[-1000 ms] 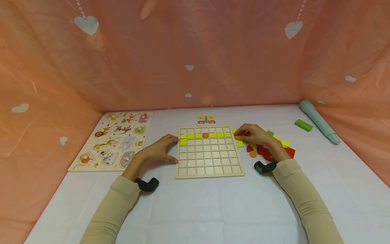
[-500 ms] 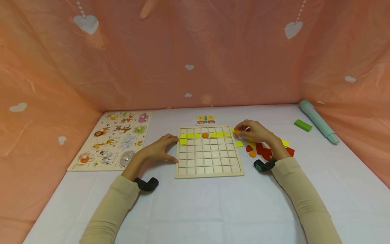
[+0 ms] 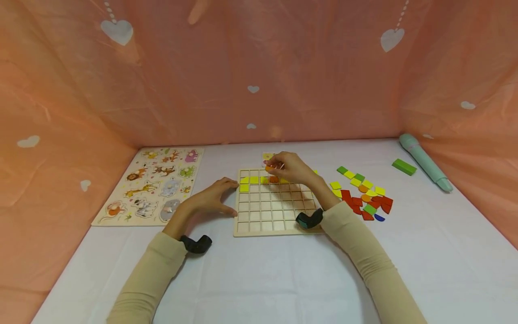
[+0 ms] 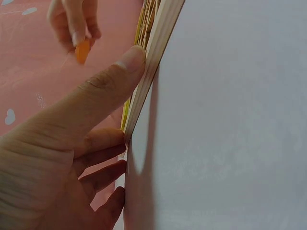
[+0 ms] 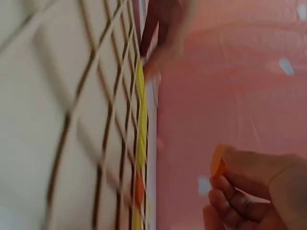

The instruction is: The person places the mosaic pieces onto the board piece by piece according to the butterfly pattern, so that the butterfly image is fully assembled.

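Observation:
My right hand pinches an orange round tile between thumb and fingertips, held above the back part of the wooden grid board. Yellow tiles and another orange round tile lie in the board's upper cells, partly covered by the right hand. At the board's left edge, my left hand rests with thumb and fingers spread, touching the side; the left wrist view shows the thumb against the rim. A small pattern card behind the board is mostly hidden by the right hand.
Loose red tiles, with yellow, green, orange and blue ones, lie right of the board. A green block and a mint microphone-shaped object lie at the back right. An animal puzzle board lies on the left.
The right hand has lifted the orange round tile from beside the board's right edge and carried it left over the board. The left hand has stayed at the board's edge.

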`<action>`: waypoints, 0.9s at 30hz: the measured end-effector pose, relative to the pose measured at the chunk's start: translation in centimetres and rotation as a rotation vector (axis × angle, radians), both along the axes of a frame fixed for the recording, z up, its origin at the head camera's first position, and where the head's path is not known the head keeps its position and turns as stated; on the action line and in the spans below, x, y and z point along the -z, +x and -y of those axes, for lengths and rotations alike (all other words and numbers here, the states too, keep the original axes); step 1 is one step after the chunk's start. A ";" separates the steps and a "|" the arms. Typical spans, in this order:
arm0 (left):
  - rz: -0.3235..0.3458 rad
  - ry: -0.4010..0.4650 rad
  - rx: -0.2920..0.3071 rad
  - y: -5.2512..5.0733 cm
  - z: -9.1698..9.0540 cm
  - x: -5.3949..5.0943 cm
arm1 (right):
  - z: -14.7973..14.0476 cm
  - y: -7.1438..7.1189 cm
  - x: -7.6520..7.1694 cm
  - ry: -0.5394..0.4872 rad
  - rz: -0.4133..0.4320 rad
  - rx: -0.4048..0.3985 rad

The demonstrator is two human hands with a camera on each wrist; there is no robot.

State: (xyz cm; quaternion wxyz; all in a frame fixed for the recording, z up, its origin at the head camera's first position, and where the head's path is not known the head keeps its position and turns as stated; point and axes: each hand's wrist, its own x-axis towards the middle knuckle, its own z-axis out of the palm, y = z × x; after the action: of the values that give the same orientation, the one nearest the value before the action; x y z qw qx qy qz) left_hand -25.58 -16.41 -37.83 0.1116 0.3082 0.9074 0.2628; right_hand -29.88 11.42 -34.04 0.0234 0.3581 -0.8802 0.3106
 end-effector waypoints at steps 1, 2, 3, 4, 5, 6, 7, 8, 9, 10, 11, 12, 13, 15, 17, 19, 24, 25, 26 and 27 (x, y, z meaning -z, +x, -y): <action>-0.003 0.001 0.004 0.0 0.0 0.0 | 0.7 0.1 0.1 -0.001 -0.003 -0.006; -0.001 0.003 0.005 0.0 0.0 0.0 | 1.4 0.1 0.3 0.000 -0.007 -0.009; -0.001 0.003 0.006 -0.1 0.0 0.1 | 2.0 0.1 0.5 0.004 -0.003 -0.009; -0.007 0.003 0.010 -0.1 0.0 0.1 | 2.5 0.1 0.7 0.007 -0.008 -0.017; -0.008 0.002 0.010 -0.1 0.0 0.2 | 2.9 0.0 1.0 0.014 -0.008 -0.023; -0.011 0.003 0.012 -0.1 0.0 0.2 | 3.3 0.0 1.2 0.021 -0.008 -0.030; -0.013 0.005 0.014 -0.2 0.0 0.2 | 3.6 0.0 1.5 0.030 -0.008 -0.040; -0.014 0.007 0.014 -0.2 0.0 0.2 | 3.8 -0.1 1.8 0.042 -0.005 -0.048; -0.016 0.009 0.016 -0.2 0.0 0.2 | 3.9 -0.1 2.0 0.053 0.002 -0.055; -0.019 0.011 0.018 -0.1 0.0 0.2 | 4.0 -0.1 2.3 0.064 0.006 -0.066; -0.016 0.013 0.018 -0.1 0.0 0.2 | 4.1 -0.1 2.5 0.074 0.021 -0.072; -0.019 0.013 0.019 -0.1 0.0 0.2 | 4.1 -0.1 2.7 0.082 0.031 -0.080; -0.017 0.014 0.018 -0.1 0.0 0.1 | 4.1 -0.1 2.9 0.085 0.044 -0.090; -0.016 0.014 0.017 0.0 0.0 0.1 | 4.1 -0.1 3.1 0.088 0.061 -0.104; -0.015 0.012 0.018 0.0 0.0 0.1 | 4.1 -0.1 3.3 0.085 0.064 -0.121; -0.012 0.012 0.017 0.0 0.0 0.1 | 4.2 0.0 3.4 0.086 0.053 -0.130; -0.009 0.011 0.014 -0.1 0.0 0.1 | 4.3 0.0 3.4 0.093 0.041 -0.130; -0.010 0.011 0.014 -0.1 0.1 0.1 | 4.3 0.0 3.4 0.092 0.040 -0.130; -0.011 0.010 0.014 -0.1 0.1 0.1 | 4.3 0.0 3.4 0.091 0.041 -0.130; -0.012 0.009 0.015 -0.1 0.0 0.1 | 4.3 -0.1 3.5 0.092 0.041 -0.128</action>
State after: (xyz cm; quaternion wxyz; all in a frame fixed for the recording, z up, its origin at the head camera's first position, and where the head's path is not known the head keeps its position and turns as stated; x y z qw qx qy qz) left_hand -25.65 -16.46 -37.95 0.1068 0.3169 0.9046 0.2643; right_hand -29.96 7.13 -37.51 -0.0310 0.4080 -0.8690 0.2782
